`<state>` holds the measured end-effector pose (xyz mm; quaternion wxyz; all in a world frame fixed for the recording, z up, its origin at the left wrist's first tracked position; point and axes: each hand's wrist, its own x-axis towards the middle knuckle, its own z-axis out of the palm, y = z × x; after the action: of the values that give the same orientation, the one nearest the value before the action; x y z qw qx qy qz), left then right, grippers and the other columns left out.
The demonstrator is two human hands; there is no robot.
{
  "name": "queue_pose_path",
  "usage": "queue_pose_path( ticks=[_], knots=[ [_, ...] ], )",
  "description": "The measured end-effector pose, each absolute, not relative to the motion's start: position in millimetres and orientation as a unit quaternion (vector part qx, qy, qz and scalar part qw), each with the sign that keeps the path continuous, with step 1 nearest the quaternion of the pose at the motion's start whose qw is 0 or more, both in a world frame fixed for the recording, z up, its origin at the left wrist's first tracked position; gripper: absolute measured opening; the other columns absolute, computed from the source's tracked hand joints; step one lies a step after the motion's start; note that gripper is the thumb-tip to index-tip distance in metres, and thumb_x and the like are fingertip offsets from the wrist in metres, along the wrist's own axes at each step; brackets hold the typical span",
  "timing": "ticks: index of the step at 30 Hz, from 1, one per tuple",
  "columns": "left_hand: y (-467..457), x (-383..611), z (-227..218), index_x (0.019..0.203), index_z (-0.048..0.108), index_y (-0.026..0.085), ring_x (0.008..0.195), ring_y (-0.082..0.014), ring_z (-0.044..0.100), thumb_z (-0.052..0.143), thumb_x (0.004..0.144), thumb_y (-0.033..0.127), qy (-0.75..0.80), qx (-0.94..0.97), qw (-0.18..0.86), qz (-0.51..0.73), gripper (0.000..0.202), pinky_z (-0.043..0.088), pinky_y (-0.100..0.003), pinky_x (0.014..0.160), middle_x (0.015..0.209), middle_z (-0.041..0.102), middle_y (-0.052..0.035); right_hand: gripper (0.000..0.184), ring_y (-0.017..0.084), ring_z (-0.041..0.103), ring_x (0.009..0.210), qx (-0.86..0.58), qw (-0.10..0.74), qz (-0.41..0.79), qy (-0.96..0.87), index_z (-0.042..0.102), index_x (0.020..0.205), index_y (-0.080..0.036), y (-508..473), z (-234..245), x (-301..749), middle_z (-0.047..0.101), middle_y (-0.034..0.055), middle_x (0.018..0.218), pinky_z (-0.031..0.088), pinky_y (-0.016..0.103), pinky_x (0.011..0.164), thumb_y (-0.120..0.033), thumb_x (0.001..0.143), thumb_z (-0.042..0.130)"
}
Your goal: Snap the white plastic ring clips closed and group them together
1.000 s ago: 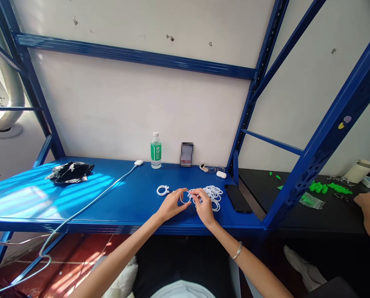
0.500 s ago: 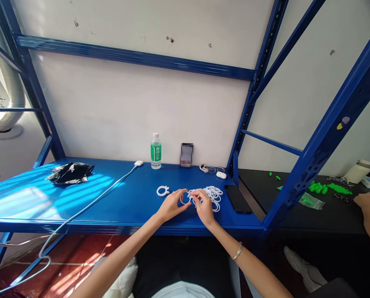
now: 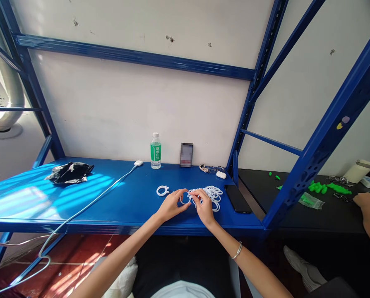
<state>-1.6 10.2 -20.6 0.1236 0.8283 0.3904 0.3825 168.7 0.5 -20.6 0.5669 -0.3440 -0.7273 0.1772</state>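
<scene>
Between my two hands is a white ring (image 3: 185,202), raised just over the blue tabletop (image 3: 123,207). My left hand (image 3: 172,204) curves its thumb and fingers around the ring's left side. The fingertips of my right hand (image 3: 203,204) pinch the ring's upper right edge. A loose heap of similar white rings (image 3: 215,194) lies behind and to the right of my right hand, partly covered by it. Left of my hands, another white ring (image 3: 162,191) with small bumps on its rim rests apart on the table.
A water bottle (image 3: 155,151) and a small upright card or screen (image 3: 186,155) stand near the wall. To the right lie a black phone (image 3: 237,199), a white case (image 3: 221,175) and glasses. A white cable (image 3: 92,205) crosses the left side, near a crumpled black bag (image 3: 70,173). A co-worker's hand (image 3: 369,205) is far right.
</scene>
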Motion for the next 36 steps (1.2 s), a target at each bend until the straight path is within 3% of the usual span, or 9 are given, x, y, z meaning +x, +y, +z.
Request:
queue_pose_path(
  ticks=[21, 36],
  knots=[
    [11.7, -1.6, -20.7, 0.119, 0.052, 0.016, 0.069, -0.0168, 0.058, 0.052, 0.087, 0.045, 0.386, 0.814, 0.133, 0.413, 0.043, 0.049, -0.028, 0.062, 0.086, 0.063, -0.0061, 0.022, 0.020, 0.060, 0.086, -0.343, 0.560, 0.156, -0.738, 0.064, 0.110, -0.022, -0.4, -20.8, 167.3, 0.063, 0.0078, 0.102, 0.051, 0.031, 0.071, -0.030, 0.095, 0.048],
    [10.2, -1.0, -18.2, 0.119, 0.053, 0.015, 0.069, -0.0162, 0.058, 0.052, 0.088, 0.048, 0.388, 0.810, 0.157, 0.411, 0.045, 0.048, -0.026, 0.061, 0.086, 0.063, -0.0063, 0.021, 0.018, 0.060, 0.089, -0.352, 0.569, 0.177, -0.722, 0.066, 0.101, -0.021, 1.3, -21.5, 166.8, 0.064, 0.0058, 0.097, 0.049, 0.027, 0.072, -0.030, 0.096, 0.047]
  ],
)
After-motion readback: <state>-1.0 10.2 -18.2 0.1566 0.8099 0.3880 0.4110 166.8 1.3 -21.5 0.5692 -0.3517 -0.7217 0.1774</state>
